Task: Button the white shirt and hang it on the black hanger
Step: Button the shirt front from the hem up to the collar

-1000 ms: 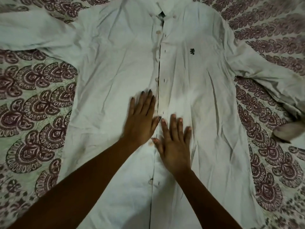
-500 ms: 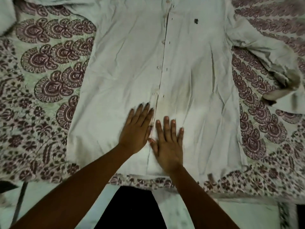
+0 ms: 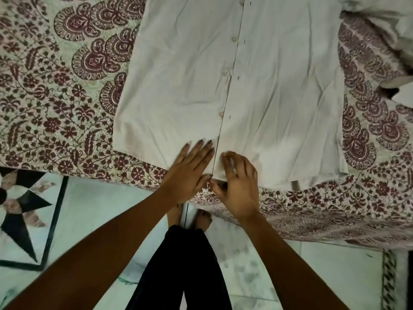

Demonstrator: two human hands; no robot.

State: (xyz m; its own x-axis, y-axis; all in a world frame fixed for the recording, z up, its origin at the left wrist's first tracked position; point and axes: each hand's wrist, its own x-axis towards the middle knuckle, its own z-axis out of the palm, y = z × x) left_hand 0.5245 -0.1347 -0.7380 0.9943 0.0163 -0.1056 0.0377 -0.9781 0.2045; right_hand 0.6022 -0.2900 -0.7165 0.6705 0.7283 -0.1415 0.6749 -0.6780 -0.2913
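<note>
The white shirt (image 3: 279, 86) lies front up on the patterned bedspread, its two front panels meeting along the placket, where a line of buttons (image 3: 227, 73) shows. My left hand (image 3: 190, 168) rests flat with straight fingers on the bottom hem, just left of the placket. My right hand (image 3: 239, 186) is just right of the placket, its fingers curled over the hem and its thumb at the hem's edge, pinching the fabric. The shirt's collar is out of frame. No black hanger is in view.
The maroon-patterned bedspread (image 3: 55, 97) covers the bed, whose near edge runs under my hands. A shirt sleeve (image 3: 391, 30) is bunched at the upper right. Below is a pale tiled floor (image 3: 100, 209) with a black star inlay, and my legs (image 3: 185, 265) stand against the bed.
Both hands have slid down the placket from mid-shirt to the bottom hem. The right hand's fingers went from flat to curled on the hem. The view tilted down towards the floor.
</note>
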